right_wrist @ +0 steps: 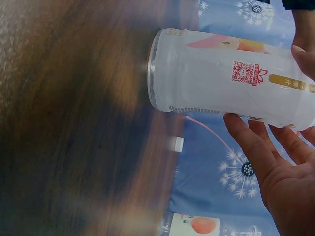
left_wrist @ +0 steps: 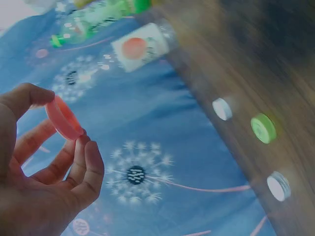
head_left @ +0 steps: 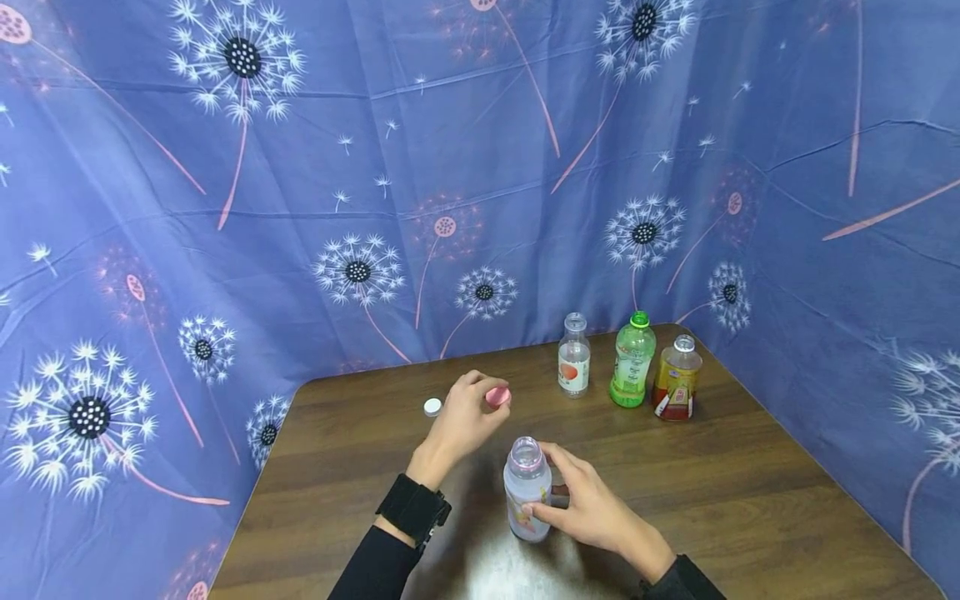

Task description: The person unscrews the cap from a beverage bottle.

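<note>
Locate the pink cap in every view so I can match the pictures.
Head: pink cap just right of centre, lower half, in the left hand.
Left wrist: left side, mid-height.
Right wrist: not visible.
Shared landmark: the clear bottle with a round orange fruit label.

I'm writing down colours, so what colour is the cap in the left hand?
The cap is pink; it shows best in the left wrist view.

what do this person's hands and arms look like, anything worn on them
The left hand and right hand are bare, with no gloves or rings showing. On the left, a plain black sleeve ends below a wide black wristband, with a bare strip between. On the right, a black cuff shows; whether it is sleeve or band is hard to tell.
</note>
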`<state>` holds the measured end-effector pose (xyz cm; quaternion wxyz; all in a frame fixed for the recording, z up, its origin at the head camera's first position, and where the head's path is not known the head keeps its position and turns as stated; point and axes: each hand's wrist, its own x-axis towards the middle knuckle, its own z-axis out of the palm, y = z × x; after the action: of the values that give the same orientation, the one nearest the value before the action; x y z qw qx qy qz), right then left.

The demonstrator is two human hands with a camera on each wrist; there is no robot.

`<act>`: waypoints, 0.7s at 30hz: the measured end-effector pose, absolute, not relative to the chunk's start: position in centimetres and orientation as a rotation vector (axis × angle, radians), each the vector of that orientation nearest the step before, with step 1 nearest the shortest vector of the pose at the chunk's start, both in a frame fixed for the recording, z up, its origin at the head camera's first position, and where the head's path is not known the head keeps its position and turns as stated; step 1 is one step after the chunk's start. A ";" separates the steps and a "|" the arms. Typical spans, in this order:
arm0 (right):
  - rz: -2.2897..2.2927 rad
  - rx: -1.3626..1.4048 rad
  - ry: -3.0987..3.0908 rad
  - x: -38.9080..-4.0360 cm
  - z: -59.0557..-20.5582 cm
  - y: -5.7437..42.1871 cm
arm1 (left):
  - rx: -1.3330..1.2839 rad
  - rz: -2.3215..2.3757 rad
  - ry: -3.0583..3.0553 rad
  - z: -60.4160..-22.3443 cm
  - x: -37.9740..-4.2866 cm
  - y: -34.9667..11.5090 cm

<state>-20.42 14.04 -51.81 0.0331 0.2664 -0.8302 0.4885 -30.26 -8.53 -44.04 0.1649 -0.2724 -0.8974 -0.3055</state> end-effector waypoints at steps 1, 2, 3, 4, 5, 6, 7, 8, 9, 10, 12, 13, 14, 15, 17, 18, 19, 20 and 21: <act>1.508 0.815 -2.557 -20.4 -51.8 14.0 | -0.782 -0.897 -2.553 -43.8 -29.9 -8.6; 1.515 0.813 -2.558 -20.4 -51.8 14.0 | -0.793 -0.918 -2.539 -43.5 -29.6 -8.6; 1.520 0.811 -2.560 -20.4 -51.8 14.0 | -0.804 -0.934 -2.524 -43.3 -29.3 -8.6; 1.523 0.810 -2.562 -20.3 -51.9 14.0 | -0.815 -0.940 -2.512 -43.1 -28.9 -8.7; 1.527 0.810 -2.565 -20.3 -51.9 14.0 | -0.827 -0.944 -2.495 -42.9 -28.5 -8.7; 1.530 0.810 -2.565 -20.3 -51.9 14.0 | -0.839 -0.945 -2.472 -42.7 -28.1 -8.7; 1.536 0.809 -2.566 -20.2 -51.9 14.0 | -0.851 -0.945 -2.452 -42.6 -27.7 -8.8; 1.535 0.808 -2.567 -20.2 -51.9 14.0 | -0.866 -0.946 -2.433 -42.4 -27.2 -8.7; 1.523 0.807 -2.566 -20.2 -51.9 14.0 | -0.882 -0.949 -2.417 -42.3 -26.8 -8.7; 1.517 0.806 -2.564 -20.2 -51.9 14.0 | -0.902 -0.962 -2.399 -42.2 -26.4 -8.6; 1.507 0.806 -2.560 -20.3 -51.9 14.0 | -0.941 -0.996 -2.372 -42.0 -25.7 -8.4; 1.510 0.805 -2.560 -20.3 -51.9 14.0 | -0.958 -1.014 -2.369 -41.9 -25.4 -8.3; 1.509 0.805 -2.560 -20.3 -51.8 14.1 | -0.976 -1.033 -2.364 -41.9 -25.1 -8.1; 1.516 0.807 -2.561 -20.3 -51.8 14.1 | -0.990 -1.055 -2.362 -41.8 -24.8 -8.0; 1.533 0.813 -2.563 -20.3 -51.7 14.1 | -1.018 -1.088 -2.360 -41.7 -24.3 -7.8; 1.536 0.816 -2.563 -20.3 -51.7 14.1 | -1.034 -1.099 -2.358 -41.7 -24.1 -7.8; 1.536 0.815 -2.563 -20.4 -51.7 14.1 | -1.047 -1.106 -2.361 -41.7 -23.8 -7.7; 1.530 0.819 -2.562 -20.4 -51.8 14.1 | -1.062 -1.108 -2.362 -41.7 -23.5 -7.7; 1.524 0.823 -2.558 -20.4 -51.8 14.1 | -1.071 -1.097 -2.363 -41.7 -23.3 -7.6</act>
<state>-20.35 14.08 -51.78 0.0258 0.2664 -0.8277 0.4932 -23.28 -7.63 -41.68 0.1614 -0.3753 -0.8279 -0.3843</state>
